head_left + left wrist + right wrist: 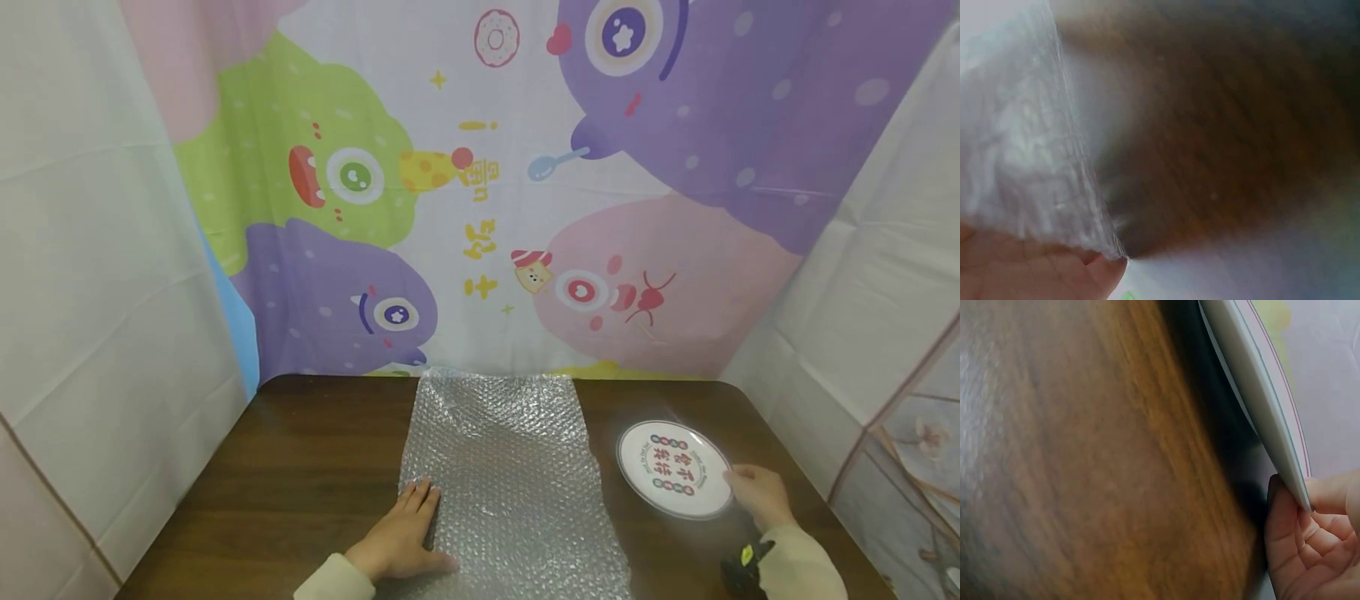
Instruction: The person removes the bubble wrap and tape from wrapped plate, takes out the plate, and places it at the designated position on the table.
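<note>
A sheet of clear bubble wrap (517, 492) lies lengthwise over the middle of the table. On its left edge rests my left hand (401, 537), fingers stretched forward and thumb out to the side. The left wrist view shows the wrap's edge (1079, 144) beside part of that hand (1041, 269). To the right of the wrap is a round white plate (671, 471) printed with red characters. My right hand (761, 496) pinches the plate's right rim. In the right wrist view the plate (1260, 394) appears edge-on, between thumb and fingers, with a dark shadow beneath.
The brown wooden table (300, 467) ends at a hanging cloth (480, 208) with cartoon monsters behind it. Pale cloth walls (97, 250) stand on both sides. A dark wrist device (742, 571) sits at my right sleeve.
</note>
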`<state>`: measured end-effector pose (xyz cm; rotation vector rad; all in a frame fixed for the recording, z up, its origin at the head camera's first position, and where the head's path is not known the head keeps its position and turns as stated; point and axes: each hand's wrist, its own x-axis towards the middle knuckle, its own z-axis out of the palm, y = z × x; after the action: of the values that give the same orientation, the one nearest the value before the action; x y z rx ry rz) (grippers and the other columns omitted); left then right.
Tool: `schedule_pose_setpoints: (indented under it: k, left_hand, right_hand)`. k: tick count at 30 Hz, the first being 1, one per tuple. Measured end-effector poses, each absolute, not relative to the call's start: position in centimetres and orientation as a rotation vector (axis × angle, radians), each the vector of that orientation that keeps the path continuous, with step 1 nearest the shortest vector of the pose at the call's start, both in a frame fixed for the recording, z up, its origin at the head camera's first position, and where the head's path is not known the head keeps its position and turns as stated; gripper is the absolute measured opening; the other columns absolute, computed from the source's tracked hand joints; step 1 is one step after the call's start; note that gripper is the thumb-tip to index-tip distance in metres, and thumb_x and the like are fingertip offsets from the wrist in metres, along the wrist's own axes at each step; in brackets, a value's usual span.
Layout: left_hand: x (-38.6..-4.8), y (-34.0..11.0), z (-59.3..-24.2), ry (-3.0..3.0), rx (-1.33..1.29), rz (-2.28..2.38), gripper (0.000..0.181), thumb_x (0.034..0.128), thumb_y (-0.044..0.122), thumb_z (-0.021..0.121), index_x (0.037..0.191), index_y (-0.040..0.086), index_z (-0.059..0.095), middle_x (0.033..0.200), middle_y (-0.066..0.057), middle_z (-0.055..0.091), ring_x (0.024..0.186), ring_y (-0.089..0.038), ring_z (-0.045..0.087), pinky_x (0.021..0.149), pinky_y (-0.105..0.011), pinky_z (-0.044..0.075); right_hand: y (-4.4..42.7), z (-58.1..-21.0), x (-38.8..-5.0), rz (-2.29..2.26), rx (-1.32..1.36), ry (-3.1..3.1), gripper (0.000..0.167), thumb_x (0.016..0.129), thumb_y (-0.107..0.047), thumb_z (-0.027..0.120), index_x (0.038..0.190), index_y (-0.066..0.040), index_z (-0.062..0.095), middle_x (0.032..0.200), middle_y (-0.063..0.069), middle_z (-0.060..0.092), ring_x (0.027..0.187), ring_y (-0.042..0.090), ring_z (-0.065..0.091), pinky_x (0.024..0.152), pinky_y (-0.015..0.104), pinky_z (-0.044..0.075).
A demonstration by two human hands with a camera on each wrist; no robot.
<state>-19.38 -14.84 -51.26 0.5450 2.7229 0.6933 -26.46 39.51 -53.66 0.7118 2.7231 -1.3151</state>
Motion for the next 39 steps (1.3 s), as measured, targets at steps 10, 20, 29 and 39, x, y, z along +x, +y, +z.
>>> schedule_pose_setpoints:
  k: [10,20,29,39]
  left_hand:
    - [-19.4,-14.8,-51.1,2.749,0.554,0.673,0.107,0.0747,0.055,0.077,0.147,-0.010,0.032,0.158,-0.032,0.020,0.145,-0.054,0.017,0.114,-0.067,0.024]
    - [-19.7,-15.1,-50.8,2.733,0.547,0.745,0.105,0.0761,0.055,0.077,0.147,-0.010,0.033,0.157,-0.033,0.021,0.144,-0.055,0.017,0.113,-0.069,0.024]
    - [-20.3,-15.4,-51.0,2.700,0.494,0.881,0.097,0.0794,0.050,0.076,0.146,-0.008,0.035,0.157,-0.031,0.024,0.144,-0.054,0.020,0.111,-0.071,0.024]
    - [-20.9,-16.0,-50.5,2.751,0.465,1.024,0.082,0.0880,0.040,0.070,0.144,-0.011,0.038,0.153,-0.032,0.032,0.142,-0.051,0.030,0.114,-0.064,0.027]
  right_hand:
    - [38.5,-53.5,-26.4,-1.335,0.870,2.752,0.049,0.096,-0.018,0.054,0.131,0.016,0.045,0.133,0.040,0.046,0.120,0.055,0.045,0.100,0.064,0.041]
    - [38.0,-53.0,-26.3,-1.307,0.860,2.780,0.047,0.094,-0.015,0.053,0.129,0.016,0.048,0.132,0.039,0.047,0.120,0.055,0.046,0.102,0.064,0.039]
    - [38.3,-53.0,-26.1,-1.275,0.791,2.821,0.049,0.092,-0.019,0.056,0.128,0.015,0.051,0.133,0.038,0.049,0.121,0.056,0.046,0.101,0.065,0.039]
    - [38.1,-51.6,-25.8,-1.204,0.631,2.968,0.051,0.097,-0.023,0.044,0.135,0.011,0.047,0.139,0.035,0.046,0.126,0.055,0.043,0.103,0.063,0.037]
